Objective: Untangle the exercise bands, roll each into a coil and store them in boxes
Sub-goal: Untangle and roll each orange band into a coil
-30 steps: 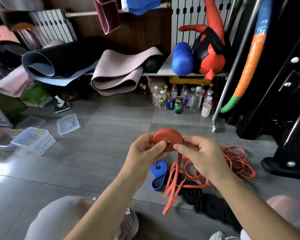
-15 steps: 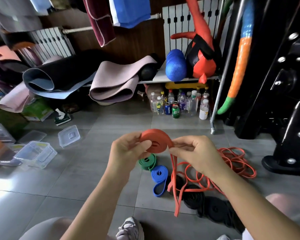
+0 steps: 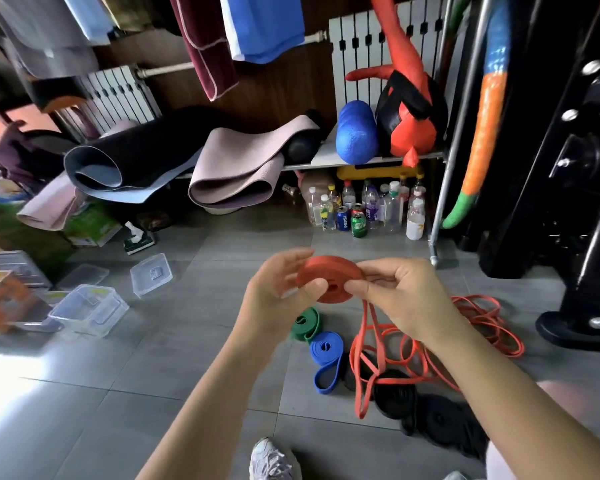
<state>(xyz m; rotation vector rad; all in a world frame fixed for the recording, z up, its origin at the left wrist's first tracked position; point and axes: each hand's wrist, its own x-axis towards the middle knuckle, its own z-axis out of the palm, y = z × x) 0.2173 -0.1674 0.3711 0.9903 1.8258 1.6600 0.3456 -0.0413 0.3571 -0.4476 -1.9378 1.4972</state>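
At the centre of the frame, a person over a grey tiled floor [image 3: 118, 393] is winding a flat exercise band into a disc, and both hands are holding the orange-red rubber coil [image 3: 329, 273] in mid-air. The left hand [image 3: 274, 292] is cupping the coil's left rim, thumb pressing on the near face and fingers curling behind. The right hand [image 3: 402, 299] is pinching the right rim between thumb and fingertips, just where the unwound tail [image 3: 367, 344] is leaving the disc. That tail is hanging down toward the lower centre and appears to be running into a loose orange tangle [image 3: 482, 327] lying at the right of the frame, partly over a pile of black rubber bands [image 3: 437, 417]. A green coiled band [image 3: 305, 323] and a blue looped band [image 3: 326, 362] are lying just below the hands, touching each other. The clear plastic boxes [image 3: 87, 308] are sitting well apart at the left edge, with a loose lid [image 3: 151, 274] near them. The rubber is looking light, limp and grippy rather than slippery, yet springy enough that the turns are likely to loosen if the faces are released. A hold across the disc's flat faces, thumb on one side and fingers on the other, is looking safest, with the other hand feeding the tail under slight tension.
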